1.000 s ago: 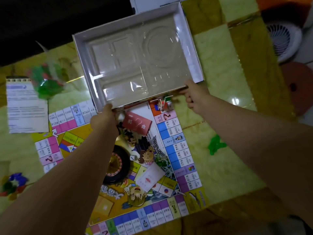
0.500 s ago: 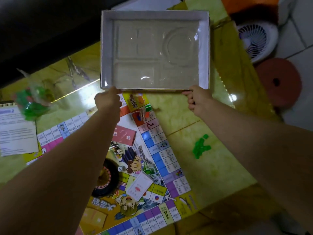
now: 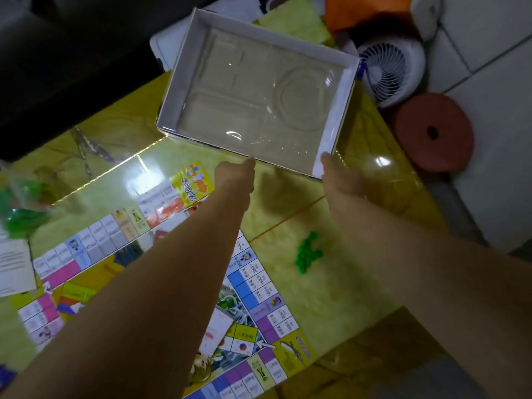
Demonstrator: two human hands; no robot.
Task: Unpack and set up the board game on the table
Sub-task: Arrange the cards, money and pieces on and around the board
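Fan [image 3: 388,73] and stool [image 3: 431,133] sit beside box [image 3: 337,110], fingers [image 3: 326,161] of left hand [image 3: 236,175] and right hand [image 3: 341,177] pinching its rim.

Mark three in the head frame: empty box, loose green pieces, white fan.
empty box [image 3: 338,110], head view, right inner wall.
green pieces [image 3: 308,254], head view, middle of pile.
white fan [image 3: 384,72], head view, grille centre.

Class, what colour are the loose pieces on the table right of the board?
The pieces are green, seen best in the head view.
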